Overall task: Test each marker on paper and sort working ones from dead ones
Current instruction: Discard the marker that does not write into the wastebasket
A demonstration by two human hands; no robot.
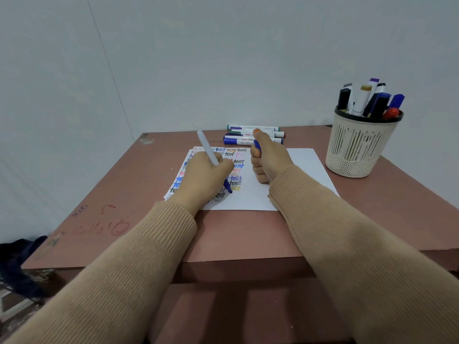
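My left hand [203, 178] grips a white-barrelled marker [208, 150] with a blue tip that touches the white paper [293, 180]. Many coloured "test" words cover the sheet's left half. My right hand [267, 157] rests on the paper in a fist, holding the marker's blue cap [257, 145]. Several capped markers [248, 135] lie side by side at the table's far edge, behind the paper. A cream mesh cup [355, 147] at the right holds several more markers [367, 100] standing upright.
The brown table [124, 207] has red and blue scribbles on its left part. A white wall rises right behind the table. Dark cloth [17, 259] lies on the floor at the left.
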